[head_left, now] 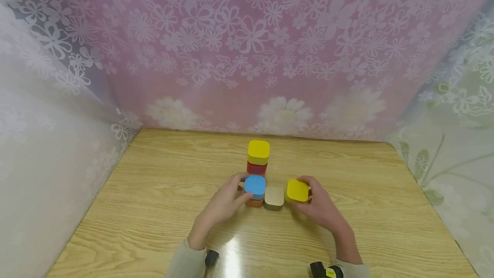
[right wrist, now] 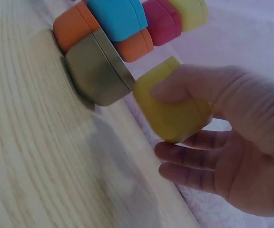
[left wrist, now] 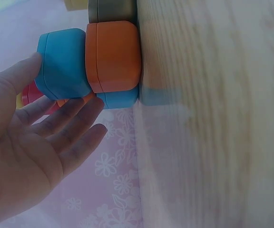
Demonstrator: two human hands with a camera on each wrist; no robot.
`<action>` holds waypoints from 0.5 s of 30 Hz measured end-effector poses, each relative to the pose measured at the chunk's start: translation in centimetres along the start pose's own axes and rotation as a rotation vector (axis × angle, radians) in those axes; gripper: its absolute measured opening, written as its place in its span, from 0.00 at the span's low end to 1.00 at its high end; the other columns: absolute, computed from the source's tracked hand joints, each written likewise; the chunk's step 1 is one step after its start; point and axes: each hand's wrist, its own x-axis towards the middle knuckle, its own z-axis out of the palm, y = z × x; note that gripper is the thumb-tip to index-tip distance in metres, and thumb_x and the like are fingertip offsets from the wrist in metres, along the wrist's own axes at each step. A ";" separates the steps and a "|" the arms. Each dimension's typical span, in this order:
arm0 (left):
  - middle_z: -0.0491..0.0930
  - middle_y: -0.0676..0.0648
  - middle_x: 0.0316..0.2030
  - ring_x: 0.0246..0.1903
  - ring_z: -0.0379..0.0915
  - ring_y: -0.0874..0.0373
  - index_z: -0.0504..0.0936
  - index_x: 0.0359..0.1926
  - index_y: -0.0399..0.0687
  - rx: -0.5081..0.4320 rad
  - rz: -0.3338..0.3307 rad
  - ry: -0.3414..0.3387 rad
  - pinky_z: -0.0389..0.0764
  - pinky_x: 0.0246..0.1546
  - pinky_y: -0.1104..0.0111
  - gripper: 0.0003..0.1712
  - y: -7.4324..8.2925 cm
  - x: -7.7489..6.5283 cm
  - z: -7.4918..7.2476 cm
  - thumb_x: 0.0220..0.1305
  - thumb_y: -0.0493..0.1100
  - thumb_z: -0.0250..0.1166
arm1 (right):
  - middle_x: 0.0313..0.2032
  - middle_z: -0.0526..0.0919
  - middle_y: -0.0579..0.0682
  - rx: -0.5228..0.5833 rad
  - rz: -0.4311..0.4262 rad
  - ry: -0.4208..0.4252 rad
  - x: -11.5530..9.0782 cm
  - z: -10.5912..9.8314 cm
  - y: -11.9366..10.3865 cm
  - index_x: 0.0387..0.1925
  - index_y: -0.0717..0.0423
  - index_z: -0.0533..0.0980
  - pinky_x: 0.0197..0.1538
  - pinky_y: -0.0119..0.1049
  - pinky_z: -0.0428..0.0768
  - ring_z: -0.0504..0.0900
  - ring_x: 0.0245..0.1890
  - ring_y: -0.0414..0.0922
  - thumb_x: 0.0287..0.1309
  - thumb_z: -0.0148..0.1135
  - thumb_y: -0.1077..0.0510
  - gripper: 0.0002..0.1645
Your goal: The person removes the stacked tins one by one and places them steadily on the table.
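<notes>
In the head view, my left hand (head_left: 224,203) has its thumb and fingertips on opposite sides of a rounded blue box (head_left: 255,185). That box sits on an orange box (left wrist: 113,57), which rests on the table. A brownish-gold box (head_left: 274,197) stands on the table just right of them. My right hand (head_left: 320,205) pinches a yellow box (head_left: 297,190) between thumb and fingers. In the right wrist view this yellow box (right wrist: 170,109) is tilted and held above the table, close beside the gold one.
Behind the blue box rises a stack topped by another yellow box (head_left: 258,151), with a red box (head_left: 256,168) under it and orange and blue ones lower down. The wooden table (head_left: 154,175) meets floral curtains (head_left: 251,55) at the back and sides.
</notes>
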 end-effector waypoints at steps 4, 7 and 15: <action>0.73 0.46 0.60 0.54 0.75 0.52 0.62 0.71 0.46 0.003 0.002 -0.001 0.79 0.54 0.60 0.33 0.0 0.0 0.0 0.73 0.53 0.59 | 0.54 0.74 0.56 -0.016 0.033 -0.042 -0.1 -0.2 0.2 0.62 0.61 0.65 0.48 0.40 0.78 0.74 0.46 0.48 0.49 0.76 0.64 0.41; 0.73 0.46 0.60 0.54 0.75 0.52 0.62 0.72 0.46 0.006 0.001 -0.004 0.80 0.53 0.61 0.33 0.1 0.0 -0.1 0.73 0.53 0.59 | 0.54 0.75 0.56 -0.024 0.060 -0.072 -0.1 -0.2 0.3 0.61 0.61 0.65 0.49 0.42 0.76 0.74 0.45 0.48 0.48 0.75 0.65 0.40; 0.72 0.46 0.60 0.53 0.76 0.52 0.61 0.72 0.45 -0.009 -0.005 -0.014 0.80 0.53 0.62 0.33 0.1 -0.1 -0.1 0.73 0.52 0.59 | 0.53 0.75 0.56 -0.013 0.083 -0.106 0.0 0.3 0.8 0.61 0.61 0.65 0.51 0.45 0.76 0.75 0.46 0.48 0.47 0.74 0.67 0.40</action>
